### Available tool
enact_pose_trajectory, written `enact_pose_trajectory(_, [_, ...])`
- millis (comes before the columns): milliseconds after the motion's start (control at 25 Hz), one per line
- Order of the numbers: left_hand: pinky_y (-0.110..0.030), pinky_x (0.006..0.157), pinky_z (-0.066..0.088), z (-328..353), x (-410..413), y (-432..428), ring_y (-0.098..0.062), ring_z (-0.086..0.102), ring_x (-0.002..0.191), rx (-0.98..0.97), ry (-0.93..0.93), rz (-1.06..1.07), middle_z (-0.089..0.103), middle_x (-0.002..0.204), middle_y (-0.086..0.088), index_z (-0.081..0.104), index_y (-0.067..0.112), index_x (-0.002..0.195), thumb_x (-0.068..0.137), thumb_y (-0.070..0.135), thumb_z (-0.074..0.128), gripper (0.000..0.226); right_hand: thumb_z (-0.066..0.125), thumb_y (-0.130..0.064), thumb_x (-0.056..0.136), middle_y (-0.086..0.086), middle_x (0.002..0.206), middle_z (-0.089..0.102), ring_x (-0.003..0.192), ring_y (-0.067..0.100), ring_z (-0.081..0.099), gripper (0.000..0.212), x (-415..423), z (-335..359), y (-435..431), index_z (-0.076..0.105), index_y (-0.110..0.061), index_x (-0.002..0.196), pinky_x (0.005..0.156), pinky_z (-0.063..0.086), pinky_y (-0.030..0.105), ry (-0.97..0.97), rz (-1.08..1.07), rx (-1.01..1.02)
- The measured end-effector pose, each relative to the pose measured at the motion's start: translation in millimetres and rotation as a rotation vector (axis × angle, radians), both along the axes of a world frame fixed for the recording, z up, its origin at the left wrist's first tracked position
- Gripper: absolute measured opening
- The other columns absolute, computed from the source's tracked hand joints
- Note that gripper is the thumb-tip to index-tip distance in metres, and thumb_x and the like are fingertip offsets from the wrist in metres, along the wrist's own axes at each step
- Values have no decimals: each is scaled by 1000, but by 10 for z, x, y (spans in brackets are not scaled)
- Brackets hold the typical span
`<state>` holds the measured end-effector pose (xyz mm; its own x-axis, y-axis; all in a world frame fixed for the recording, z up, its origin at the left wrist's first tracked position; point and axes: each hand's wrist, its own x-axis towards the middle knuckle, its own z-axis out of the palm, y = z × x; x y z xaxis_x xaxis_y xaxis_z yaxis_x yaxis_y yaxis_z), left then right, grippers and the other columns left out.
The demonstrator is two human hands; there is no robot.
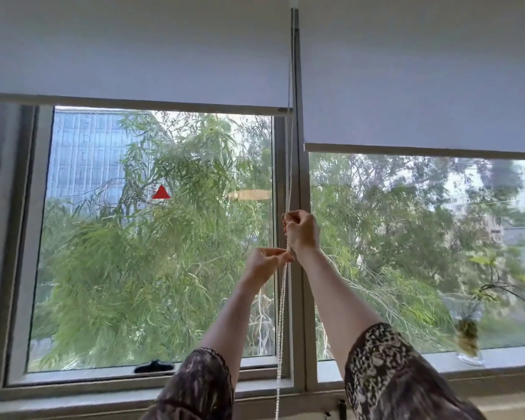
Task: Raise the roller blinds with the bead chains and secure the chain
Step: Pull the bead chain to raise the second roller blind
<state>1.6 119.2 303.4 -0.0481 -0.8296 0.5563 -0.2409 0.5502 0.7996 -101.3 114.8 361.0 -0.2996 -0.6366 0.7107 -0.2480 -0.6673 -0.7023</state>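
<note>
Two pale grey roller blinds hang over the window. The left blind (134, 56) ends higher, its bottom bar near the top of the left pane; the right blind (422, 74) hangs lower. A white bead chain (282, 313) runs down in the gap between them, in front of the centre mullion. My right hand (303, 230) is closed on the chain, and my left hand (265, 263) pinches it just below. Both arms reach up in patterned sleeves.
The grey window frame (19, 237) surrounds both panes, with a black window handle (153, 366) on the left sash. A glass vase with a plant (469, 334) stands on the sill at the right. Trees and buildings show outside.
</note>
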Motion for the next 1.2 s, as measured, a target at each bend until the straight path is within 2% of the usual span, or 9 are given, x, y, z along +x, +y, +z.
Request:
enact_pose_trajectory(40, [-1,47,40,68,38,0,9,57,53,-19,-6,-9,72,87,2,75,12,99,91,11,60,17,54,-12,93,10,93,68,77,17,59,15,-1,9,15,65,-4,100,68,49,25,5,2,-3])
enact_pose_trajectory(120, [-10,60,49,234,67,-6,10,64,68,-74,101,-34,72,97,-4,72,7,105,92,8,55,22,55,-12,92,5,90,64,76,13,57,15,-14,2,31,65,-4,100,65,46,19,22,-5,-14])
enact_pose_trajectory(280, [-34,76,45,668,-51,7,-17,61,87,-167,205,-57,74,99,-12,74,27,81,93,25,61,18,57,-15,92,4,82,63,76,19,57,15,-36,-161,-51,65,-4,95,72,50,36,86,14,-6])
enact_pose_trajectory(480, [-27,55,37,908,-273,-128,-21,54,78,-149,197,81,71,79,-3,71,27,74,90,24,66,17,53,-10,91,0,76,63,63,10,54,13,-111,-550,-85,66,-9,90,56,43,22,122,43,79])
enact_pose_trajectory(640, [-20,42,30,782,-359,-246,-4,42,44,-95,261,155,71,74,1,77,13,90,89,23,68,14,54,-11,92,-8,76,62,62,1,54,13,-214,-790,-87,67,-11,91,49,38,7,238,39,115])
enact_pose_trajectory(720, [-18,39,29,739,-407,-281,-3,39,43,-70,276,149,69,70,3,76,12,91,89,24,67,15,56,-13,92,-11,72,61,61,-4,52,13,-264,-940,-112,68,-12,90,44,37,3,290,1,136])
enact_pose_trajectory(960, [-13,33,29,442,-454,-365,-4,48,46,-1,272,284,66,48,17,70,29,50,82,31,74,32,63,-17,89,2,80,69,66,6,58,12,-356,-1274,-195,72,-10,88,54,42,10,478,23,243])
enact_pose_trajectory(1080, [-17,39,35,303,-477,-394,-1,51,45,-2,216,291,69,55,17,79,23,71,83,32,73,16,68,-18,85,2,73,71,59,6,61,10,-427,-1322,-202,75,-11,86,57,52,17,479,61,299])
enact_pose_trajectory(1200, [-15,35,31,207,-524,-329,3,47,40,-30,85,357,74,70,16,78,27,79,86,28,70,11,67,-18,85,3,81,75,71,13,68,14,-488,-1268,-224,76,-12,94,69,57,23,423,36,309])
